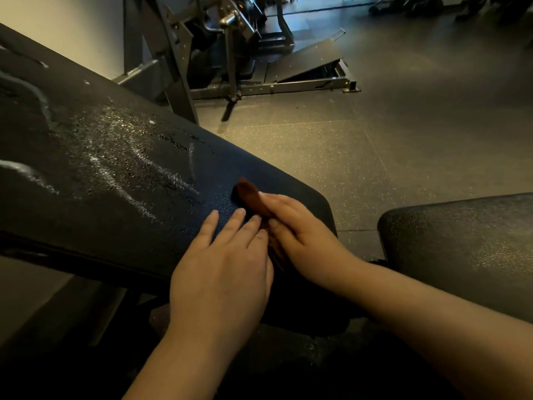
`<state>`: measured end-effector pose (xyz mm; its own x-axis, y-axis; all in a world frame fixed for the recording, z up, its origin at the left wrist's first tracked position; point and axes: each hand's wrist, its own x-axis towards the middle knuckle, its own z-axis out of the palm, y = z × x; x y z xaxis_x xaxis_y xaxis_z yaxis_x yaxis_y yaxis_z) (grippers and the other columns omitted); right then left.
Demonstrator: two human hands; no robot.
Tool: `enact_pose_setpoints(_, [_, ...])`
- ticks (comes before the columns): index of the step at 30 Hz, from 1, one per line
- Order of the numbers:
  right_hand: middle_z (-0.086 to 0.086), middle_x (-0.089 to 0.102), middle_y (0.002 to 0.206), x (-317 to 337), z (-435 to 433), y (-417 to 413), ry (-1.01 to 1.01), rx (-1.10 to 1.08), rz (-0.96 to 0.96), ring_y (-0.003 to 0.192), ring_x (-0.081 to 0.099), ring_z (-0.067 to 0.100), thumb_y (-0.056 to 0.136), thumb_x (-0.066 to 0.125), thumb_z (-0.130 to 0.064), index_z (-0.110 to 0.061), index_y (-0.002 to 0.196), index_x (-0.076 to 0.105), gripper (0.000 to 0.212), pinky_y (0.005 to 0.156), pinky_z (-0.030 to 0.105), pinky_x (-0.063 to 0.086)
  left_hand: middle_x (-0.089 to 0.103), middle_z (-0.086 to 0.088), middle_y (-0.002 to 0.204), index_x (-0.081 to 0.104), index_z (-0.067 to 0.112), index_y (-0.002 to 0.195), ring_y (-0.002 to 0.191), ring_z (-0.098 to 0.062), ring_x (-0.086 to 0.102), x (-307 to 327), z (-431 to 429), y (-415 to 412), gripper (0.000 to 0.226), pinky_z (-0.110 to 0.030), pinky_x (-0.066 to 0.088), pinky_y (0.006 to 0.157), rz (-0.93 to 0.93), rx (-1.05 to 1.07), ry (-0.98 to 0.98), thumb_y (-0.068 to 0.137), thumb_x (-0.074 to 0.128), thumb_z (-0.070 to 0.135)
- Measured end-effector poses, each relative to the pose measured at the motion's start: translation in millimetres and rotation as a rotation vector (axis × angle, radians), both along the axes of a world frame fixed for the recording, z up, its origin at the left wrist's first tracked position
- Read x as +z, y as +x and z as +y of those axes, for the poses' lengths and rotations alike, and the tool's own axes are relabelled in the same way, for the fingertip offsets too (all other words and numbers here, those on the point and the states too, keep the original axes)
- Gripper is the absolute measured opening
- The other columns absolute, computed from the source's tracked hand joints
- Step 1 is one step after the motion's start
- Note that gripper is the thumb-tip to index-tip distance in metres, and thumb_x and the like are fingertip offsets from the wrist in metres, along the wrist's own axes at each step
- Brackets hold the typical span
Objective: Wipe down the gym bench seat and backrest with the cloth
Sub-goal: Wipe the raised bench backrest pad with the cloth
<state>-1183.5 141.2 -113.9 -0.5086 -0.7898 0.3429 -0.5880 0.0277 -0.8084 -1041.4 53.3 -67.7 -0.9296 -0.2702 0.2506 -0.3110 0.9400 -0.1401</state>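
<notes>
The black padded backrest (109,157) slants across the left half of the view, streaked with wet spray and foam. A dark brown cloth (250,194) lies on its lower end. My right hand (300,229) lies over the cloth with fingers curled round it, and the cloth's tip sticks out past the fingers. My left hand (227,267) rests flat beside it, fingers straight on the pad, touching the cloth's edge. The black seat pad (461,249) sits at the right, separated from the backrest by a gap.
A dark metal gym machine (230,59) with a sloped footplate stands on the speckled rubber floor (403,134) beyond the bench. A pale wall is at the upper left. The bench frame below the pads is in shadow.
</notes>
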Motion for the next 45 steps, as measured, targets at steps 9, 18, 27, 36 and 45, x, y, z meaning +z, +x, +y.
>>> enact_pose_setpoints(9, [-0.017, 0.046, 0.138, -2.8, -14.3, 6.7, 0.077, -0.203, -0.089, 0.133, 0.04, 0.004, 0.103, 0.046, -0.012, -0.031, 0.147, 0.046, 0.048, 0.118, 0.034, 0.032, 0.069, 0.002, 0.126, 0.076, 0.017, 0.113, 0.127, -0.015, 0.059, 5.2, -1.6, 18.5, 0.051, -0.043, 0.036, 0.11, 0.017, -0.039, 0.048, 0.09, 0.033, 0.031])
enact_pose_setpoints(18, [-0.01, 0.041, 0.154, 9.0, -29.5, 1.7, 0.061, -0.108, 0.021, 0.143, 0.033, 0.006, 0.103, 0.049, -0.012, -0.028, 0.149, 0.045, 0.049, 0.121, 0.024, 0.022, 0.061, -0.001, 0.139, 0.073, 0.018, 0.118, 0.139, -0.016, 0.047, 4.9, -4.6, 49.4, 0.033, -0.046, 0.03, 0.119, 0.193, 0.057, 0.16, 0.094, 0.052, 0.025])
enact_pose_setpoints(27, [-0.019, 0.043, 0.146, 16.7, -19.9, 45.9, 0.0, -0.006, 0.034, 0.135, 0.035, -0.005, 0.103, 0.049, -0.013, -0.029, 0.149, 0.047, 0.048, 0.115, 0.016, 0.026, 0.063, 0.003, 0.136, 0.071, 0.016, 0.124, 0.138, -0.012, 0.047, 2.2, -5.8, 52.2, 0.035, -0.042, 0.034, 0.116, 0.249, 0.014, 0.16, 0.097, 0.051, 0.025])
enact_pose_setpoints(36, [-0.011, 0.047, 0.147, 24.0, -56.9, 18.2, 0.031, -0.226, -0.017, 0.137, 0.041, 0.013, 0.102, 0.047, -0.011, -0.026, 0.147, 0.049, 0.048, 0.116, 0.026, 0.028, 0.064, 0.0, 0.134, 0.071, 0.01, 0.122, 0.136, -0.016, 0.05, -4.1, -8.7, 61.9, 0.032, -0.045, 0.034, 0.116, 0.327, -0.077, 0.161, 0.098, 0.052, 0.019])
enact_pose_setpoints(45, [-0.012, 0.048, 0.145, 17.1, -19.6, 44.9, 0.018, 0.05, 0.237, 0.135, 0.044, 0.01, 0.101, 0.045, -0.022, -0.028, 0.149, 0.048, 0.048, 0.114, 0.036, 0.037, 0.063, 0.001, 0.135, 0.071, 0.01, 0.121, 0.137, -0.014, 0.049, -3.4, -17.4, 80.5, 0.033, -0.044, 0.025, 0.121, 0.42, -0.072, 0.191, 0.097, 0.051, 0.019])
